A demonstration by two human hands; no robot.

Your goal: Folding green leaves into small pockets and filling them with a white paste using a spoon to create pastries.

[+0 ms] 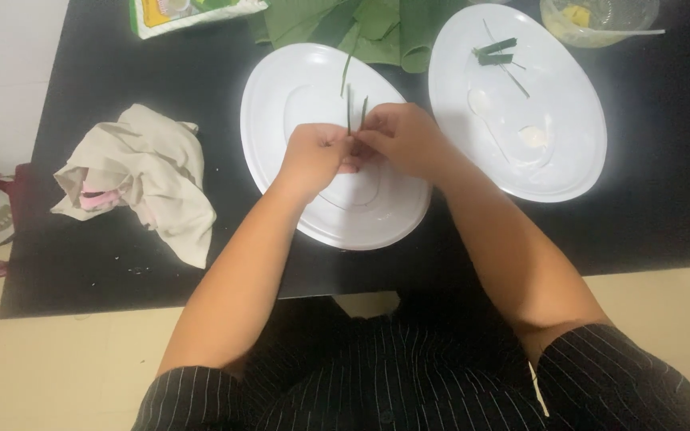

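Hands meet at the centre of the frame, over the nearer white plate (281,96). The left hand (313,156) and the right hand (405,140) are both closed, fingertips pinched together on thin green leaf strips (350,108) that stand up between them; two narrow ends rise above the knuckles. The strips sit just above the plate's middle, not touching it as far as can be seen.

The step in hand looks like folding or knotting the strips, judging by how tightly the two pinches are pressed against each other. The next move would call for small, careful finger work: the strips are slender and likely to split or slip if pulled hard.

A second white plate (576,104) lies to the right, carrying short cut leaf pieces (495,52) near its top and pale smears lower down. A pile of broad green leaves (377,32) lies at the upper centre, touching both plates' far rims. A clear bowl (600,16) with a yellow bit sits at the upper right, a printed packet (185,12) at the upper left, and a crumpled beige cloth (149,175) left of the near plate.

The black table (664,199) ends just below the plates, its near edge close to the person's striped lap. Open room lies at the right and lower left of the tabletop; the far side is crowded.
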